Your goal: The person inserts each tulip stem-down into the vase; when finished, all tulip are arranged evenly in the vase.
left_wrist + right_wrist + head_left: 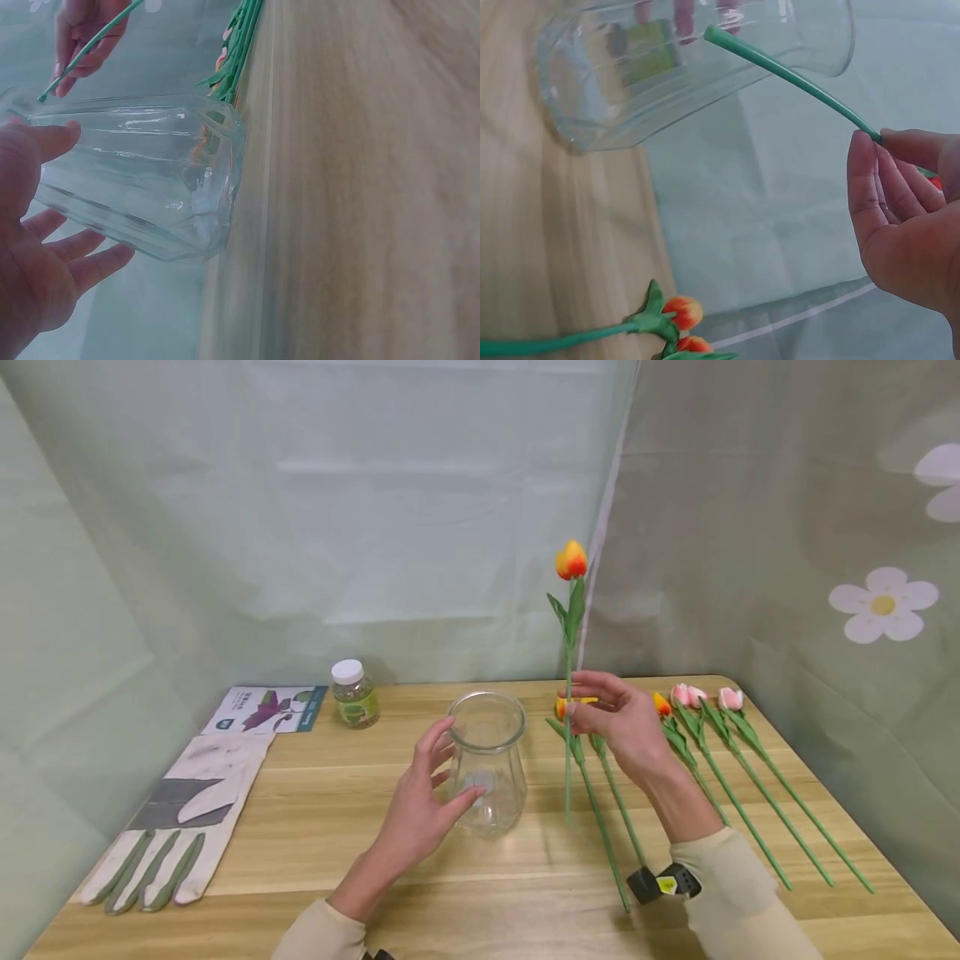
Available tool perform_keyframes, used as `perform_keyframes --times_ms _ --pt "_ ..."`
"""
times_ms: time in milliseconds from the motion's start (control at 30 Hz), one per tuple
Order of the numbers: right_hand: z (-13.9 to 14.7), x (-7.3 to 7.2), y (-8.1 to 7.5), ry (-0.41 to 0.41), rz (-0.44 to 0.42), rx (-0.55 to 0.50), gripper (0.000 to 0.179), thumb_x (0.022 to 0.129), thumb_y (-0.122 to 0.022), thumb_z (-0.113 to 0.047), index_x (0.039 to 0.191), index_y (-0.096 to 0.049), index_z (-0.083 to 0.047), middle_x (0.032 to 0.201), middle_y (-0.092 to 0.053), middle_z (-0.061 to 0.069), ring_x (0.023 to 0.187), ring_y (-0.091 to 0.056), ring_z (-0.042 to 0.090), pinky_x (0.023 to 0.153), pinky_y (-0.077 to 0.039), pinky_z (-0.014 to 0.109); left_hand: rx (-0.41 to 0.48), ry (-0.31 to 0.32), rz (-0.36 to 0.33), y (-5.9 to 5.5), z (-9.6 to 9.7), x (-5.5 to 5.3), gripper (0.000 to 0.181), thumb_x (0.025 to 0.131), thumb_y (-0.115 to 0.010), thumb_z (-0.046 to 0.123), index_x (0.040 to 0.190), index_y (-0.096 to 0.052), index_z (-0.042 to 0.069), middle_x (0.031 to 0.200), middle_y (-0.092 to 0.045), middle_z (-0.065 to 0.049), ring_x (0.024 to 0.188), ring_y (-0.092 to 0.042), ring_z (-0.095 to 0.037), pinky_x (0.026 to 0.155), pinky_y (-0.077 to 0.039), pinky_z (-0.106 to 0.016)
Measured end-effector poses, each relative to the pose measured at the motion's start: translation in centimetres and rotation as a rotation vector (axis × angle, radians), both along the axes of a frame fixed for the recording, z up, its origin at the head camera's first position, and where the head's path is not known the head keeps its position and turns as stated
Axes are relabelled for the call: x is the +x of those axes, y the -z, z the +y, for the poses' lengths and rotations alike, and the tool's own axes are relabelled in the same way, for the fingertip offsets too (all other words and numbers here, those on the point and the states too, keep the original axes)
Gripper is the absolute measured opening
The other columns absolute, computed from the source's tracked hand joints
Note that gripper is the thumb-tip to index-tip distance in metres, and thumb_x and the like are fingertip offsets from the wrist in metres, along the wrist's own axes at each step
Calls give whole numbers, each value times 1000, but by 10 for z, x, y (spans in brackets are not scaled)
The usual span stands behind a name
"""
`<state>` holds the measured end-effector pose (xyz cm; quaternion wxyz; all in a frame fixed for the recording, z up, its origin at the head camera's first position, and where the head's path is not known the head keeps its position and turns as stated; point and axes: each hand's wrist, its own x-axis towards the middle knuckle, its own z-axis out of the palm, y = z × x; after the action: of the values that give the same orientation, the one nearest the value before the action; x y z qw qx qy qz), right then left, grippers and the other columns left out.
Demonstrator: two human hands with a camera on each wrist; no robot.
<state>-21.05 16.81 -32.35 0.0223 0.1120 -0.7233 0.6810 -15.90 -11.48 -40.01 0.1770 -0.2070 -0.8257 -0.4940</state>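
Note:
My right hand (pixel 633 727) pinches the green stem of an orange-yellow artificial tulip (pixel 575 610) between thumb and fingertips. The bloom points up and the stem's lower end hangs down to the right of a clear glass vase (pixel 504 785). In the right wrist view that stem (pixel 787 73) overlaps the vase's side. The vase stands upright on the wooden table. Around its left side my left hand (pixel 416 814) is spread, thumb in front and fingers behind, with the fingers fairly straight right at the glass in the left wrist view.
Right of the vase lie more orange tulips (pixel 596 793) and pink tulips (pixel 750 735), stems toward me. At the back left stands a white-capped jar (pixel 358 697). A printed card (pixel 262 708) and grey-white gloves (pixel 202 793) lie on the left. Fabric walls enclose the table.

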Motion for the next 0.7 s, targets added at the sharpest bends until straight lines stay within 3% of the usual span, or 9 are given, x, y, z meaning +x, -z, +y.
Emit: perform_keyframes --times_ms 167,433,700 --pt "-4 0 -7 -8 12 -49 43 97 -71 1 139 -59 2 110 -74 2 85 -75 12 77 -66 28 5 3 1 1 0 0 96 88 -85 4 160 -26 25 154 -54 -26 132 -61 -50 98 -60 -62" --pt "-8 2 -16 -11 27 -116 42 96 -69 6 136 -59 5 101 -69 -1 80 -73 13 75 -66 29 0 -3 -1 1 0 0 96 88 -85 4 160 -26 24 153 -54 -26 132 -62 -50 97 -61 -62" --pt "-13 0 -32 26 -12 -252 34 97 -69 6 127 -64 -9 99 -69 -3 83 -71 12 77 -66 28 -8 -4 -2 0 0 1 98 87 -86 4 161 -25 25 154 -54 -25 133 -61 -49 98 -60 -62"
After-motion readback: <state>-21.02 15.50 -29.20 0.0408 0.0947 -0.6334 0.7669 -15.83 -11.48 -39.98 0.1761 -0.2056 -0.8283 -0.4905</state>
